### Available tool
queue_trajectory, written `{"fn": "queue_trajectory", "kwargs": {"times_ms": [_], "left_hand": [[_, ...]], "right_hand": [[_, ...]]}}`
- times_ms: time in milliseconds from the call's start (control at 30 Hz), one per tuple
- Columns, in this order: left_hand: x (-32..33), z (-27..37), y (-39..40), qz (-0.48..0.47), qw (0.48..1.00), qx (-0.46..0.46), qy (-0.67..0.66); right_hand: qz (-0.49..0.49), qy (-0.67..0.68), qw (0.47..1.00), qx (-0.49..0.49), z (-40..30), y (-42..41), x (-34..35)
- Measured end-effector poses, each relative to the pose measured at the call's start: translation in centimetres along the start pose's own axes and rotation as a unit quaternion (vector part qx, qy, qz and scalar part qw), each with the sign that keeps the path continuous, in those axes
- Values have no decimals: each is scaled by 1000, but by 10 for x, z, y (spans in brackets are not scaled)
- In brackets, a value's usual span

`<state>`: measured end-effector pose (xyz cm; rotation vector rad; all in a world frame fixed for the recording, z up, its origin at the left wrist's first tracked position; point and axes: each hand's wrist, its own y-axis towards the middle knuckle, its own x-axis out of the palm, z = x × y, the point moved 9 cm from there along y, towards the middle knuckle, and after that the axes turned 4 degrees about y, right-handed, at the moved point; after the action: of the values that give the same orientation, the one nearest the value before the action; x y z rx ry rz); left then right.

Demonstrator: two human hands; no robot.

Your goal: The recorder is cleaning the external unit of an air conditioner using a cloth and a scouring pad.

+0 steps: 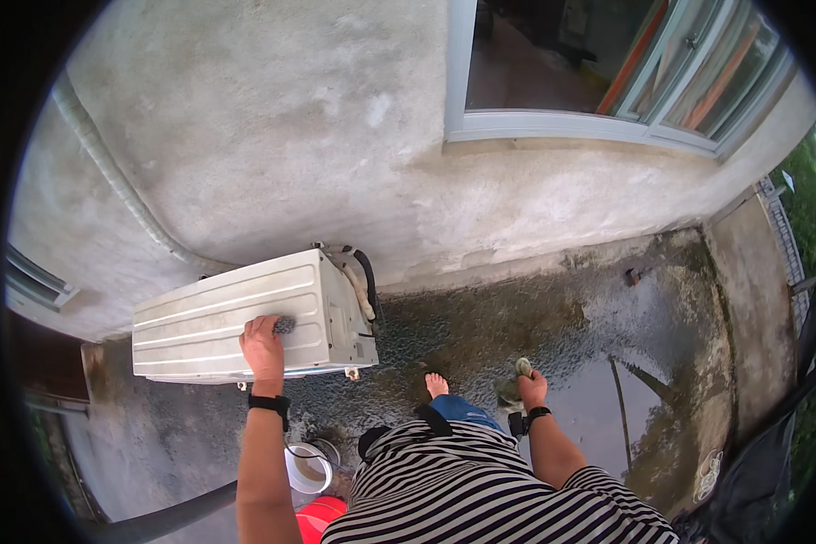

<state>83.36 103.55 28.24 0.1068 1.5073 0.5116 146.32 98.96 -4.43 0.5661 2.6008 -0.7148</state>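
An air conditioner's outdoor unit (pixel 228 316), off-white with a ribbed, grimy top, stands against the wall. My left hand (pixel 262 347) is over its top panel, fingers closed around a grey scouring pad (pixel 284 325), probably steel wool, that touches the metal. Lower right of the unit, my right hand (pixel 533 390) grips a wet-looking greenish rag (pixel 508 390), which hangs above the wet floor. Part of the rag is hidden by the fingers. Black and pale insulated pipes (pixel 364 275) come out at the unit's right end.
A white bucket (pixel 308 469) with liquid in it and a red container (pixel 321 515) stand by my left side. The concrete floor (pixel 476 319) is wet, with a puddle (pixel 585 415) at right. Above are a rough wall (pixel 299 136) and a sliding window (pixel 551 122). My bare foot (pixel 436 385) is near the unit.
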Motion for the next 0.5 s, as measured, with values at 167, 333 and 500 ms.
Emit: {"fn": "queue_trajectory", "kwargs": {"times_ms": [167, 333, 500], "left_hand": [[-2, 75, -1, 12, 995, 70, -64], [-3, 82, -5, -28, 992, 108, -63], [-33, 99, -43, 14, 984, 145, -103]], "right_hand": [[17, 4, 1000, 20, 10, -3, -5], [10, 10, 1000, 12, 16, 4, 3], [8, 61, 997, 40, 27, 5, 5]]}}
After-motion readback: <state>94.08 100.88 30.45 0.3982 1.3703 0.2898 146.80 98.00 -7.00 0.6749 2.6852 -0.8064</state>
